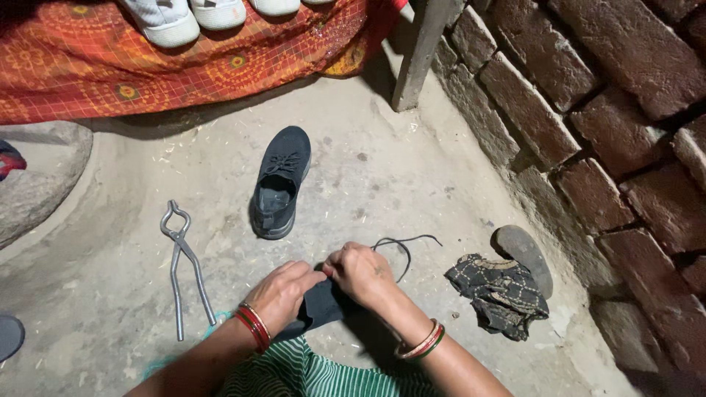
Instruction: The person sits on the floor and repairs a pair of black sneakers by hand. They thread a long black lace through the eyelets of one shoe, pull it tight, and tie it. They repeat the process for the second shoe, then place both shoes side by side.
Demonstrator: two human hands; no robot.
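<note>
On the dusty concrete floor, low centre of the head view, both hands work on a dark shoe (320, 305) that sits mostly hidden under them. Left hand (283, 292) lies over the shoe's near side, fingers curled down and closed on its fabric. Right hand (362, 273) is bunched tight, fingertips pinched at the shoe's top edge, touching the left hand's fingertips. A black shoelace (403, 248) trails out from under the right hand and loops across the floor to the right; whether the fingers grip the lace itself, cannot tell. Red and gold bangles sit on both wrists.

Just beyond the hands a second black sneaker (280, 182) stands apart, upright, toe pointing away, its opening towards the person. Metal tongs (182, 261) lie flat to the left, well apart from the hands. To the right a crumpled dark patterned cloth (501, 292) lies near a flat worn shoe sole (523, 254), close to the brick wall (588, 132). At the top an orange patterned cloth (110, 66) has white shoes (191, 16) resting on it. A green striped garment (309, 375) shows at the bottom edge.
</note>
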